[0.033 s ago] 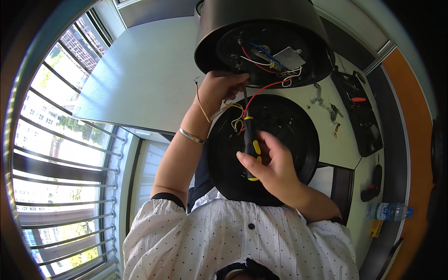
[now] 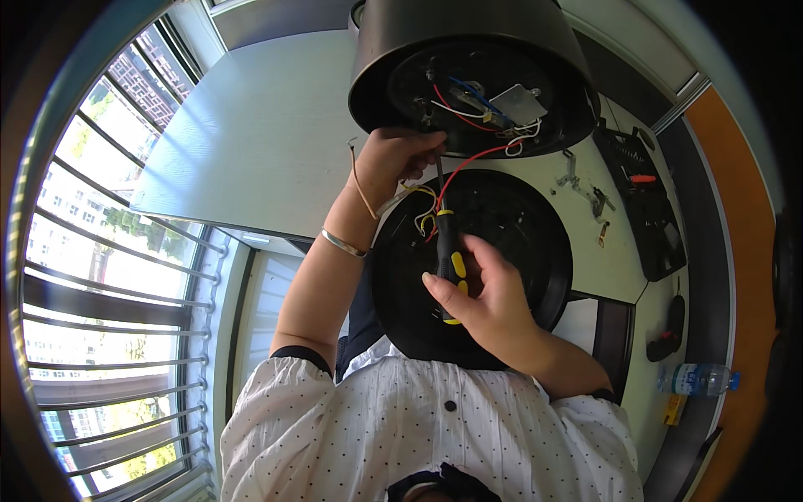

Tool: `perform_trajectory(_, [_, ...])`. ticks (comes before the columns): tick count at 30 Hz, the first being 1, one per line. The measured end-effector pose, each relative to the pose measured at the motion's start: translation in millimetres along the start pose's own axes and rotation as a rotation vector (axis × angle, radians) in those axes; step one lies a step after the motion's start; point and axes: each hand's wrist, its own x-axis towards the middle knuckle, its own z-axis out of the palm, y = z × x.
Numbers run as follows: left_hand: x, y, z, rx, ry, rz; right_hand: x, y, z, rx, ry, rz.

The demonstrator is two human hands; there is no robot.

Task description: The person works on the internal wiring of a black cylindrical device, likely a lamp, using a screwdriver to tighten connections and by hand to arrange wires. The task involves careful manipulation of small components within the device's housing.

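My right hand (image 2: 483,289) is closed round the black and yellow handle of a screwdriver (image 2: 446,230), its shaft pointing away from me. Up at the shaft's tip, the fingers of my left hand (image 2: 410,152) are pinched together; whatever they grip there is hidden. Just beyond lies a dark cylindrical appliance housing (image 2: 468,25) on its side, its open end facing me, with red, white and blue wires (image 2: 481,109) and a metal plate (image 2: 520,104) inside. A red wire (image 2: 468,161) runs from it to a round black base (image 2: 535,226) under my hands.
The housing rests on a pale table (image 2: 259,125). At right are metal brackets (image 2: 577,180), a black tool case (image 2: 640,192) with a red-handled tool (image 2: 642,178), a black tool (image 2: 667,335) and a water bottle (image 2: 703,380). A barred window (image 2: 109,284) stands at left.
The screwdriver handle has turned slightly in my right hand, and the thumb has shifted a little. My left hand and the housing stay where they were.
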Motion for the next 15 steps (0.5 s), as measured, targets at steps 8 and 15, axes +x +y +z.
perform_trajectory(8, [9,-9,-5,-0.229,-0.072,-0.06,5,-5,-6,0.561,-0.181,0.484])
perform_trajectory(15, [8,-9,-8,-0.271,-0.122,-0.1,6,-13,-11,0.477,-0.137,0.444])
